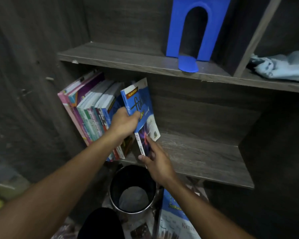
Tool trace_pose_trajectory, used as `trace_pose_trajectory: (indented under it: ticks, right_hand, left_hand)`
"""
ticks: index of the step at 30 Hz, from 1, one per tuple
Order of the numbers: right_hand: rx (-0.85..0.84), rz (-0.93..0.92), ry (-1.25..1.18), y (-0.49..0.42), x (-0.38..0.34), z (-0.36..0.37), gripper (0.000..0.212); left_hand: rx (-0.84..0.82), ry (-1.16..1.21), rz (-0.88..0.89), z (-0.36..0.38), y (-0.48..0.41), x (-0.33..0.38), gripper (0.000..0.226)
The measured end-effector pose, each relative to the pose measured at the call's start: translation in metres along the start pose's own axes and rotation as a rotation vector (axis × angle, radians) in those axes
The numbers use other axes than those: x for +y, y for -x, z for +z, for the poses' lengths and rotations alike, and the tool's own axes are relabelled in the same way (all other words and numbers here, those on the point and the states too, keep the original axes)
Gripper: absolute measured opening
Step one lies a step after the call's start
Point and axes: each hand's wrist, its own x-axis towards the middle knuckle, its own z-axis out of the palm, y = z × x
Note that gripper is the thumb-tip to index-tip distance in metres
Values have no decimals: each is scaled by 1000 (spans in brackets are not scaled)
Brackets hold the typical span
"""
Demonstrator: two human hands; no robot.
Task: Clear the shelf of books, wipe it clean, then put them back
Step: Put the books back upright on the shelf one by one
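The left hand [123,121] grips a blue book [140,99] by its spine, thumb across the cover, which reads "fokus". Just below, the right hand [156,160] pinches a white-spined book [141,147] marked "Fizik Tingkatan 4". Both books tilt over the shelf [205,156]. A leaning row of books [90,111] stands left of the left hand.

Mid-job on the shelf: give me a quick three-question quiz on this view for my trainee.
1. True or false: the blue bookend stands one level above the row of books.
2. The left hand has its grip on: A) a red mug B) the blue Fokus book C) nothing.
3. Fill in: the right hand holds the white-spined book, whose spine reads ____.
Key: 1 true; 2 B; 3 Fizik.
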Motion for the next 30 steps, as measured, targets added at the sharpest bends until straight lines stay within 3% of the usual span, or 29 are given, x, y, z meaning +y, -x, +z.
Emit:
trace_pose_trajectory:
  ticks: [6, 10, 13, 14, 19, 23, 30]
  right_hand:
    - [-9, 33, -115, -36, 7, 62, 86]
    - [-83, 44, -25, -52, 7, 83, 69]
    - [-75, 81, 22, -62, 18, 96, 70]
    - [-91, 82, 23, -64, 20, 98, 69]
    - [-77, 43, 49, -68, 28, 99, 68]
    - [-64, 40, -74, -66, 31, 105, 71]
    - [-80, -28, -57, -68, 41, 103, 81]
  left_hand:
    - [102, -232, 98, -29, -2, -29, 18]
    - [137, -382, 112, -45, -4, -41, 25]
    - [167, -460, 171, -54, -5, -43, 12]
    - [182, -460, 209, -57, -3, -43, 4]
    - [357, -606, 572, -75, -3, -36, 28]
    - [256, -1011, 594, -93, -27, -47, 61]
    - [223, -928, 662, -99, -39, -58, 57]
